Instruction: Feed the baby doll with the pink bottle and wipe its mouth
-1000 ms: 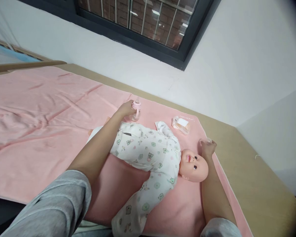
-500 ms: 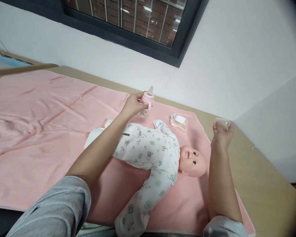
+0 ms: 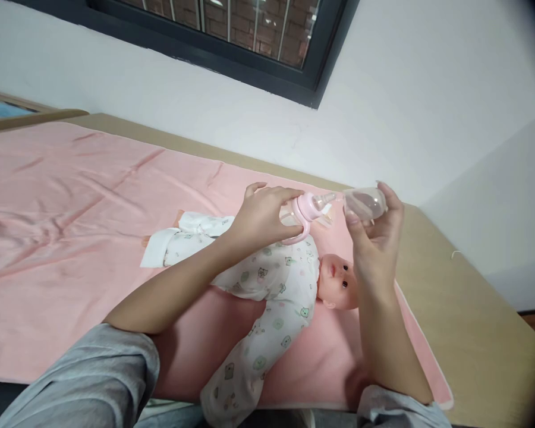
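Bottle of clear plastic with pink collar and handle (image 3: 310,207), wrapped by the left hand (image 3: 265,218), tilts over the bald doll in patterned white clothes (image 3: 283,282); it looks light, stiff, smooth, best held by body or handle. The right hand (image 3: 378,244) pinches a translucent, dome-shaped cap (image 3: 365,202) near the doll's head, probably thin and slippery, best held by its sides.

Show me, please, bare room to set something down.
Creased pink cloth, beyond the feet of the bald doll in white clothes; tan wooden tabletop between the cloth's right edge and the white wall. Crowded: around the doll's upper body, where the left hand holds a clear pink-collared bottle and the right hand a translucent cap.
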{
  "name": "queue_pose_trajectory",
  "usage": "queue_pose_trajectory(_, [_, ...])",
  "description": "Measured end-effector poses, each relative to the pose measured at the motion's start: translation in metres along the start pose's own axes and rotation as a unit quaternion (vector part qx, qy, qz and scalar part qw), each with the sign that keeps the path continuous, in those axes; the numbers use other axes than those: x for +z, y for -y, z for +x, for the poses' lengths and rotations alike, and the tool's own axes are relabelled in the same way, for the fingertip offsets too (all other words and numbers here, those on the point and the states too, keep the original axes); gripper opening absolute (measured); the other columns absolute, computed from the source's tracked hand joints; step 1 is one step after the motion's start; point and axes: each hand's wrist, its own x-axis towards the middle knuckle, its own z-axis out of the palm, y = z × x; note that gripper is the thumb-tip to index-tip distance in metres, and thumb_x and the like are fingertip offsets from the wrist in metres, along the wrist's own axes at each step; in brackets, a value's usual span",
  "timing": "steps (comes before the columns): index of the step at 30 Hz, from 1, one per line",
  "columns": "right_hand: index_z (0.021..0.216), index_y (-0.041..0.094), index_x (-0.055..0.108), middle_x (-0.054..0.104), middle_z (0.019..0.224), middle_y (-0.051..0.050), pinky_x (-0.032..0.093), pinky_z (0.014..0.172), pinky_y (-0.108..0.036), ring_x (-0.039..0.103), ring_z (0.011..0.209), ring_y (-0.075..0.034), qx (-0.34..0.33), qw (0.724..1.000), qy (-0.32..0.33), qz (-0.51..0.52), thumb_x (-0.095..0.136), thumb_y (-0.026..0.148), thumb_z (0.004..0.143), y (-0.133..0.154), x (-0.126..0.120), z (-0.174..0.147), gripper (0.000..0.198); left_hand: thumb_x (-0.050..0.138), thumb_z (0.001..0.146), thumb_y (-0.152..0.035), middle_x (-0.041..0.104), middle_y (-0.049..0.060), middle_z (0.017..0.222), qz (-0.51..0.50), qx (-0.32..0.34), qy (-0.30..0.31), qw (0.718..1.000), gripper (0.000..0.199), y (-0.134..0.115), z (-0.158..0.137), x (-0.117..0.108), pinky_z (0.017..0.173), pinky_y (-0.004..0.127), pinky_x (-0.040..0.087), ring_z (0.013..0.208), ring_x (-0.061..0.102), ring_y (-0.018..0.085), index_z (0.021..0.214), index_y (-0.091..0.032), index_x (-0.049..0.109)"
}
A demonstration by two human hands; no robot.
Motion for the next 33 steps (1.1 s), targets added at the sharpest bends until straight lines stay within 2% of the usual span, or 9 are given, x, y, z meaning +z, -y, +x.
queue_pose_trajectory(5, [0.146, 0.038, 0.033, 0.047, 0.140, -0.007, 0.048, 0.106, -0.052, 0.054, 0.127, -0.025, 0.008, 1.000, 0.025, -0.002, 0.060, 0.050, 0.088, -0.009, 0.014, -0.005, 0.065, 0.063, 0.075, -0.030, 0.071, 0.005, 0.119, 0.075, 0.037, -0.011, 0.996, 0.050, -0.008, -0.008, 0.012, 0.115, 0.049, 0.021, 0.110, 0.063, 0.024, 0.123, -0.019, 0.063])
queue_pose_trajectory(11, [0.148, 0.037, 0.034, 0.042, 0.148, -0.008, 0.053, 0.100, -0.049, 0.054, 0.126, -0.026, 0.020, 0.998, 0.064, -0.009, 0.064, 0.051, 0.086, -0.008, 0.017, -0.011, 0.070, 0.062, 0.077, -0.032, 0.070, 0.005, 0.121, 0.081, 0.047, -0.009, 0.996, 0.050, -0.008, -0.011, 0.013, 0.115, 0.047, 0.020, 0.110, 0.063, 0.024, 0.125, -0.018, 0.063])
queue_pose_trajectory(15, [0.150, 0.036, 0.032, 0.041, 0.150, -0.008, 0.051, 0.102, -0.051, 0.050, 0.131, -0.027, 0.027, 0.995, 0.089, -0.021, 0.059, 0.054, 0.088, -0.007, 0.017, -0.012, 0.069, 0.064, 0.076, -0.033, 0.071, 0.004, 0.120, 0.074, 0.038, -0.006, 0.996, 0.051, -0.008, -0.009, 0.012, 0.115, 0.047, 0.021, 0.111, 0.063, 0.023, 0.126, -0.020, 0.063])
queue_pose_trajectory(19, [0.155, 0.037, 0.015, 0.038, 0.153, -0.009, 0.050, 0.103, -0.052, 0.050, 0.132, -0.027, 0.036, 0.994, 0.105, -0.004, 0.050, 0.057, 0.092, -0.006, 0.021, -0.014, 0.074, 0.066, 0.075, -0.032, 0.071, 0.004, 0.120, 0.059, 0.035, -0.009, 0.998, 0.053, -0.007, -0.008, 0.012, 0.113, 0.046, 0.024, 0.109, 0.064, 0.023, 0.126, -0.020, 0.062])
queue_pose_trajectory(22, [0.155, 0.041, -0.002, 0.032, 0.157, -0.010, 0.053, 0.099, -0.052, 0.053, 0.130, -0.027, 0.055, 0.990, 0.129, 0.032, 0.059, 0.058, 0.087, -0.004, 0.026, -0.017, 0.093, 0.067, 0.078, -0.038, 0.072, 0.003, 0.118, 0.055, 0.047, -0.030, 0.997, 0.053, -0.005, -0.008, 0.015, 0.113, 0.044, 0.025, 0.108, 0.064, 0.022, 0.127, -0.019, 0.062])
queue_pose_trajectory(25, [0.153, 0.043, -0.011, 0.030, 0.158, -0.011, 0.055, 0.097, -0.053, 0.053, 0.130, -0.028, 0.070, 0.988, 0.128, 0.049, 0.067, 0.055, 0.082, -0.001, 0.029, -0.020, 0.107, 0.066, 0.080, -0.038, 0.073, 0.004, 0.113, 0.066, 0.070, -0.056, 0.994, 0.050, -0.004, -0.011, 0.020, 0.112, 0.044, 0.025, 0.104, 0.066, 0.022, 0.126, -0.018, 0.062])
queue_pose_trajectory(28, [0.153, 0.045, -0.011, 0.031, 0.156, -0.010, 0.056, 0.096, -0.053, 0.053, 0.129, -0.029, 0.073, 0.990, 0.116, 0.039, 0.068, 0.052, 0.082, 0.003, 0.027, -0.021, 0.106, 0.065, 0.082, -0.038, 0.073, 0.004, 0.111, 0.077, 0.097, -0.085, 0.989, 0.047, -0.007, -0.014, 0.022, 0.112, 0.044, 0.025, 0.100, 0.067, 0.021, 0.125, -0.018, 0.062])
queue_pose_trajectory(33, [0.153, 0.046, 0.001, 0.028, 0.156, -0.008, 0.056, 0.097, -0.052, 0.049, 0.133, -0.029, 0.045, 0.994, 0.099, 0.014, 0.066, 0.050, 0.084, 0.012, 0.020, -0.021, 0.095, 0.066, 0.086, -0.046, 0.073, 0.004, 0.113, 0.095, 0.134, -0.106, 0.981, 0.049, -0.014, -0.018, 0.018, 0.114, 0.045, 0.024, 0.098, 0.067, 0.020, 0.126, -0.019, 0.059])
